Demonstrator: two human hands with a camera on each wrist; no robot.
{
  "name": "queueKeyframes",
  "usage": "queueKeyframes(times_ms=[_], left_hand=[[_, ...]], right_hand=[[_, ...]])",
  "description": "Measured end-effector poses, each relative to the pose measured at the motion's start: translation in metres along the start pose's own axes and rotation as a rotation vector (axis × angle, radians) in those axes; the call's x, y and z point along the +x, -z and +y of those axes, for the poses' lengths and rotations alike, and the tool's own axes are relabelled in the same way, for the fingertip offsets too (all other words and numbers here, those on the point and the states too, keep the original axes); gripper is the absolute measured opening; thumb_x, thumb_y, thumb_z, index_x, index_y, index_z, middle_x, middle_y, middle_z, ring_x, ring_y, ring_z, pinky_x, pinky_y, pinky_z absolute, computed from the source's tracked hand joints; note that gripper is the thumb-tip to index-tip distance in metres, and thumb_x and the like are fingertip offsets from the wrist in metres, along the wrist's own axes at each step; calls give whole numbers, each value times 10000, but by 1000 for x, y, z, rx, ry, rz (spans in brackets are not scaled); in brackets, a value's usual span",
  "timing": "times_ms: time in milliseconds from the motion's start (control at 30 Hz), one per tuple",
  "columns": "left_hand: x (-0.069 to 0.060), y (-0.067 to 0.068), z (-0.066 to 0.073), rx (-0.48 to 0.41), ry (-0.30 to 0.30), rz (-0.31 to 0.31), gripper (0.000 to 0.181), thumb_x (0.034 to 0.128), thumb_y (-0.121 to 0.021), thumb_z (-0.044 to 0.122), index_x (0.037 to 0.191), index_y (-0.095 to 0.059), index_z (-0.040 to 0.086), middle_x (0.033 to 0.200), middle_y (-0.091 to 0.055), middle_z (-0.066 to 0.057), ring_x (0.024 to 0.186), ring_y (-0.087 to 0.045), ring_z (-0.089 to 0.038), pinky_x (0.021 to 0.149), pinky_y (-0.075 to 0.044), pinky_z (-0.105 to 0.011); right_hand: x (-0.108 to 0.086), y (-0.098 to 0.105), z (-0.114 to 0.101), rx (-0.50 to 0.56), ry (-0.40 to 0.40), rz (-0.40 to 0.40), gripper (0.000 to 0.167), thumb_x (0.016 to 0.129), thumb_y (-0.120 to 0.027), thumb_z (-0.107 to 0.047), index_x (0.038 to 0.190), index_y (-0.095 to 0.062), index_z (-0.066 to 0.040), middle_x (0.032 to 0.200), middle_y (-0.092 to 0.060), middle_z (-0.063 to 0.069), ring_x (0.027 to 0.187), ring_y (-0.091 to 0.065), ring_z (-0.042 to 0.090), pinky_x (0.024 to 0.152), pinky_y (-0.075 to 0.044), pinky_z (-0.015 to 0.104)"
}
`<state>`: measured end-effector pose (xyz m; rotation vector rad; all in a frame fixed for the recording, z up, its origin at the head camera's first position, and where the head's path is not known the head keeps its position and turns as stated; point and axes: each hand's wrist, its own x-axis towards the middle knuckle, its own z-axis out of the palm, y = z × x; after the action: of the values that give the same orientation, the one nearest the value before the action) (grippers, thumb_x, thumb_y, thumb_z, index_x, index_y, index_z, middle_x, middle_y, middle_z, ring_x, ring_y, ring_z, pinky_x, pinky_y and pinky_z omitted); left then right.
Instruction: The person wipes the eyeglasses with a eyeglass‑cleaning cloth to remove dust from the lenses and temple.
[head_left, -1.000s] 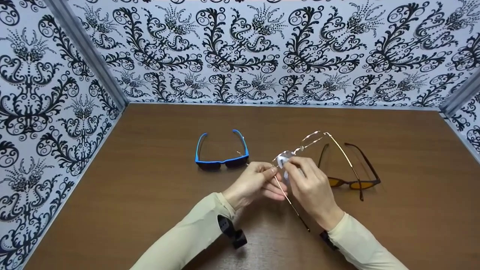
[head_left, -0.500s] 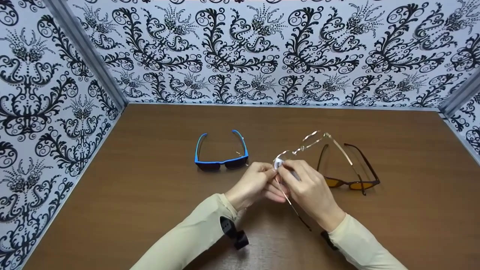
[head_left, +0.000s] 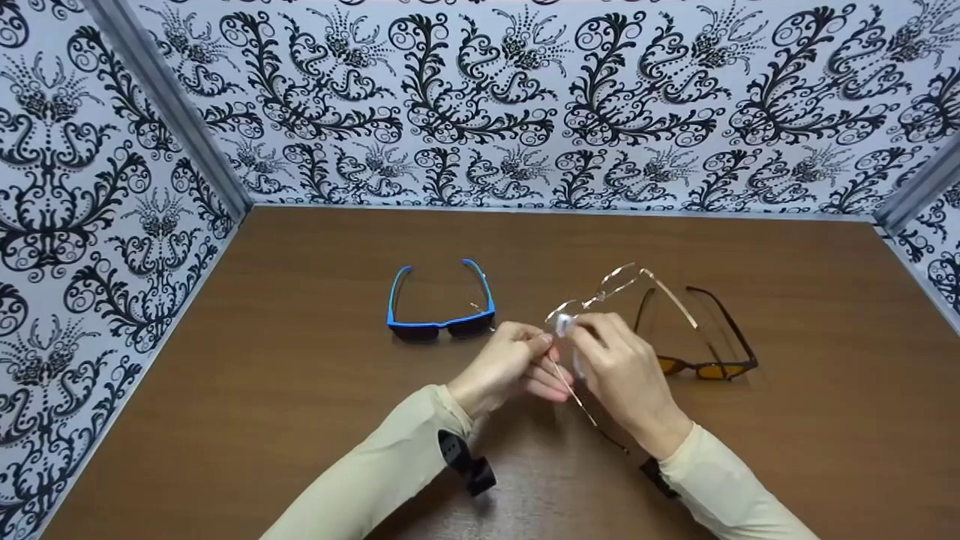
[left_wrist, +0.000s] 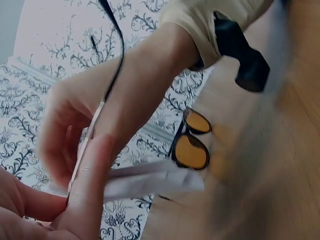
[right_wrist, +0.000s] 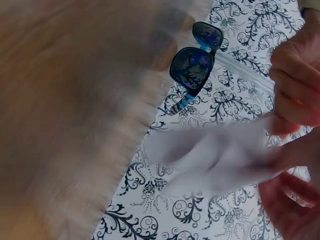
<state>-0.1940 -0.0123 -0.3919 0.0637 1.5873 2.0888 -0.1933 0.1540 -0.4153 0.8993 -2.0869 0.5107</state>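
Left hand [head_left: 514, 364]: fingers grasp the clear glasses [head_left: 592, 302] over the worktop [head_left: 300, 337], well short of its far edge. Right hand [head_left: 626, 375]: fingers pinch the white cloth [head_left: 564, 325] at the nearer lens [head_left: 571, 307]. Wiping appears under way, completion unconfirmed.

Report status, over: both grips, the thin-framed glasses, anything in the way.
Left grip pinching thin-framed glasses, temples unfolded. Right grip holding white cloth at one lens. Orange-lensed glasses close beside right grip; nothing seen blocking the lens work.
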Motion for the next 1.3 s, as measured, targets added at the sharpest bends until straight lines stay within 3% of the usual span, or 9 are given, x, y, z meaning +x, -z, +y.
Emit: queueKeyframes(times_ms=[133, 267, 400, 533, 667, 800, 967, 1100, 1300], left_hand=[[1, 1, -4, 69, 15, 39, 307, 995, -353, -10, 724, -495, -38, 619, -615, -206, 490, -627, -209, 524, -570, -362], [2, -2, -5, 95, 14, 50, 293, 978, -366, -18, 723, -508, -33, 609, -615, -197, 485, -621, -206, 532, -572, -376], [1, -3, -3, 66, 15, 37, 276, 971, -362, -30, 746, -521, -33, 603, -611, -181, 486, -620, -207, 536, -573, -371], [-2, -2, -2, 49, 22, 28, 290, 990, -362, -15, 746, -515, -49, 607, -611, -188, 477, -620, -206, 523, -570, -355], [-3, -2, -5, 75, 30, 34, 302, 991, -366, -3, 729, -510, -45, 620, -623, -206, 479, -627, -209, 533, -572, -375], [-3, -5, -6, 86, 29, 31, 268, 977, -373, -5, 761, -524, -56, 612, -621, -195, 484, -628, -215, 541, -574, -392], [-2, -6, -6, 75, 20, 24, 228, 939, -369, -38, 831, -568, -63, 597, -612, -166, 471, -620, -207, 519, -569, -356], [-3, -5, -6, 71, 28, 21, 254, 980, -377, -11, 799, -551, -53, 601, -614, -170, 476, -621, -209, 517, -569, -356], [-4, -8, -6, 94, 41, -4, 281, 982, -392, 11, 738, -526, -34, 589, -607, -178, 474, -623, -223, 516, -569, -380]], right_hand=[[0, 1, 0, -88, -32, 82, 224, 753, -638, 107, 946, -691, 9, 898, -634, 142, 773, -614, 293, 612, -543, 417], [3, -2, -4, -34, -15, 159, 147, 806, -617, 58, 917, -697, 2, 852, -633, 117, 724, -613, 286, 619, -530, 423], [2, -3, -4, 87, -3, 82, 115, 829, -635, 50, 905, -692, -14, 865, -634, 96, 751, -612, 270, 661, -515, 409], [-3, 0, 0, 70, -23, -2, 173, 775, -650, 87, 905, -695, -18, 875, -646, 92, 772, -612, 261, 678, -516, 400], [-5, 3, 1, -36, -58, 77, 213, 745, -617, 101, 918, -701, 10, 870, -652, 128, 745, -613, 293, 639, -527, 423], [-2, 0, -2, 16, -30, 155, 162, 806, -610, 46, 939, -700, 24, 898, -658, 149, 754, -620, 301, 647, -534, 422], [0, -3, -4, 158, 62, 106, 112, 901, -597, -28, 919, -701, 9, 921, -661, 119, 795, -626, 257, 694, -539, 359], [-3, 1, -1, 121, 36, 35, 133, 794, -665, 59, 914, -697, 14, 918, -659, 125, 799, -621, 262, 686, -541, 372], [-2, 3, -2, 11, -11, 165, 154, 842, -574, 23, 928, -699, 47, 901, -652, 165, 761, -608, 311, 648, -524, 420]])
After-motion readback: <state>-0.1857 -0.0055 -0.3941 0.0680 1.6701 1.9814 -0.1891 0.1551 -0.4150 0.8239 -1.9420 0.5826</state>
